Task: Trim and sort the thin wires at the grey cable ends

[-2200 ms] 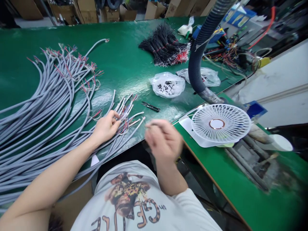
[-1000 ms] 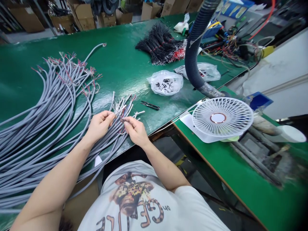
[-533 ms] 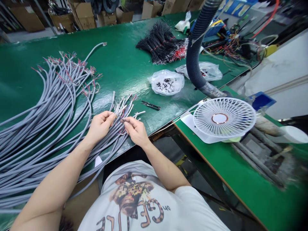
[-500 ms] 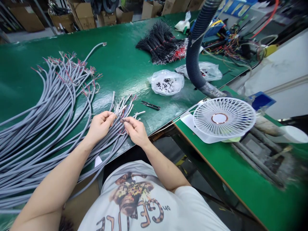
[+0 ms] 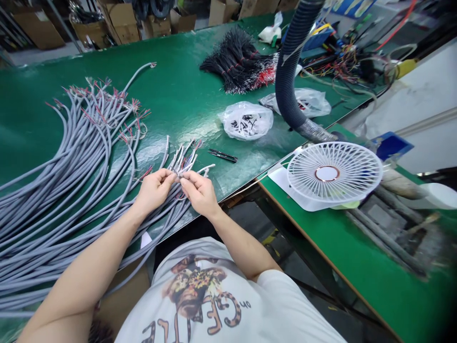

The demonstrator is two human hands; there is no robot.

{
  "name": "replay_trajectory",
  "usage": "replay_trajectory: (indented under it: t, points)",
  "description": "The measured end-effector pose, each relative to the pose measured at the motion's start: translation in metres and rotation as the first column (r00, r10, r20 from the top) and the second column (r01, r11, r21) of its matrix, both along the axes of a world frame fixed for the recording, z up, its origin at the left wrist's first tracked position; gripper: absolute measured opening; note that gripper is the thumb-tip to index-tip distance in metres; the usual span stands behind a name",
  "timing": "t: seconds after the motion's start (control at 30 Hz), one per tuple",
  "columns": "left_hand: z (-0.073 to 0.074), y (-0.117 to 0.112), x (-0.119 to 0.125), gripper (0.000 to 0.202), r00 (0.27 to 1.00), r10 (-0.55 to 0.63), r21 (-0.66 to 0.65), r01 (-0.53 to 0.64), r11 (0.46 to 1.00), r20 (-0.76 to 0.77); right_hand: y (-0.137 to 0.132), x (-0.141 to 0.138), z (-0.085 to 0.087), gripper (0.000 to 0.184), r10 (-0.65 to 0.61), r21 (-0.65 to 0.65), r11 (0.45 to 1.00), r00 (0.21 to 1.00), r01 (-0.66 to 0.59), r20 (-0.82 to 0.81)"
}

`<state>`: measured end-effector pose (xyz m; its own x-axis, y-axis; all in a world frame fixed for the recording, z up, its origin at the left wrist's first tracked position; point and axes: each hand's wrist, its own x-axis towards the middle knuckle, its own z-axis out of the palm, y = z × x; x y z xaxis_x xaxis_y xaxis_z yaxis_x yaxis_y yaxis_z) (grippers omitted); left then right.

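Observation:
Both of my hands are closed in a pinch, fingertips almost meeting over the stripped cable ends (image 5: 183,155). My left hand (image 5: 156,189) grips the end of a grey cable, mostly hidden by the fingers. A few red and blue wires (image 5: 146,172) poke out beside it. My right hand (image 5: 200,191) pinches thin wire at the same spot; its exact strand is too small to make out. Under both hands runs a bundle of grey cables (image 5: 162,214) with frayed white and coloured ends. Black thread snips (image 5: 223,155) lie to the right of the ends.
A larger pile of grey cables (image 5: 82,138) spreads over the green table (image 5: 178,95) at left. Beyond the snips sits a plastic bag of small black and white parts (image 5: 246,121). Black wire bundles (image 5: 235,62), a hanging hose (image 5: 287,81) and a white fan (image 5: 333,171) stand farther right.
My hands have come closer together, the left moving slightly right, so their fingertips nearly touch. Red and blue wires now show beside the left hand.

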<state>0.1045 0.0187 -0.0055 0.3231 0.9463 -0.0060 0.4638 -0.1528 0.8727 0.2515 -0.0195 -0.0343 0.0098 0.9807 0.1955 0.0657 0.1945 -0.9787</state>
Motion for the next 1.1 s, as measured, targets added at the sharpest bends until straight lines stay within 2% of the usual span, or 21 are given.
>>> replay_trajectory:
  t: [0.1, 0.17, 0.3, 0.37, 0.43, 0.5, 0.63, 0.93, 1.1]
  points:
    - [-0.001, 0.001, 0.001, 0.026, 1.0, -0.008, -0.005, 0.008, 1.0, -0.014, -0.013, 0.001, 0.009, 0.027, -0.014, 0.016, 1.0, 0.999, 0.013, 0.034]
    - [-0.004, 0.004, 0.002, 0.026, 0.998, 0.004, 0.003, -0.004, 1.0, -0.063, -0.029, 0.003, 0.023, 0.024, -0.016, 0.054, 0.998, 0.998, 0.013, 0.054]
    - [-0.012, 0.014, 0.001, 0.027, 0.981, 0.06, 0.053, -0.052, 0.997, -0.182, -0.056, 0.01, 0.062, 0.02, 0.073, 0.257, 0.959, 0.979, -0.121, 0.19]
    - [-0.013, 0.017, -0.002, 0.027, 0.991, 0.053, 0.007, -0.053, 0.999, -0.124, -0.056, 0.017, 0.069, 0.021, 0.025, 0.286, 0.955, 0.979, -0.083, 0.203]
    - [-0.011, 0.016, -0.006, 0.029, 0.999, 0.035, -0.078, -0.038, 0.996, -0.036, -0.045, 0.026, 0.061, 0.023, -0.024, 0.212, 0.977, 0.981, -0.017, 0.19]
    - [-0.007, 0.013, -0.01, 0.033, 1.0, 0.004, -0.136, 0.0, 0.991, 0.025, -0.033, 0.036, 0.046, 0.022, -0.082, 0.172, 0.984, 0.972, 0.044, 0.22]
    - [-0.004, 0.008, -0.013, 0.033, 0.995, -0.099, -0.106, 0.1, 0.989, 0.019, -0.025, 0.049, 0.024, 0.02, -0.167, 0.181, 0.977, 0.925, 0.11, 0.342]
    - [-0.004, 0.005, -0.013, 0.03, 0.991, -0.087, 0.121, 0.099, 0.988, -0.097, -0.018, 0.056, 0.028, 0.017, -0.131, 0.153, 0.988, 0.732, 0.037, 0.668]
    - [-0.004, 0.004, -0.015, 0.035, 0.992, -0.079, 0.143, 0.093, 0.985, -0.1, -0.011, 0.054, 0.023, 0.016, -0.094, 0.127, 0.992, 0.666, -0.002, 0.74]
